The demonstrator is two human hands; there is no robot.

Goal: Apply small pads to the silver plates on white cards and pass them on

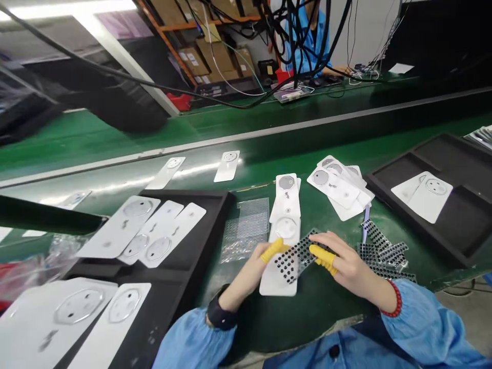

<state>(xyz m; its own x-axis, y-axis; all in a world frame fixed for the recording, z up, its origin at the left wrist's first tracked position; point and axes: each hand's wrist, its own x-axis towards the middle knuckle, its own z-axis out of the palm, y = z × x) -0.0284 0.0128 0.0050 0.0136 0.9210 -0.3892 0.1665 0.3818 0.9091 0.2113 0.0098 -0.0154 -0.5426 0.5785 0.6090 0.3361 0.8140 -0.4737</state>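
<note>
The person is holding a dotted strip, a see-through sheet with rows of small black dots, low over a white card on the green conveyor belt. The strip's long axis is running diagonally, lower left to upper right, and its far end is pointing toward the back right. The left hand and right hand are apart, one at each side of the strip, and both seem to be pinching its edges. The yellow finger covers are resting on top, while the fingers underneath are hidden, so grip firmness is hard to make out. The strip is hiding part of the card, and the dots are too small to read. A black wrist band is wrapping the left wrist and a red bead bracelet is circling the right, with blue sleeves cut off by the bottom edge. More dotted strips are lying just beside the right hand, near a stack of white cards. Black trays are holding more cards on both sides. A co-worker in blue is sitting across the belt, cut off by the top edge.
</note>
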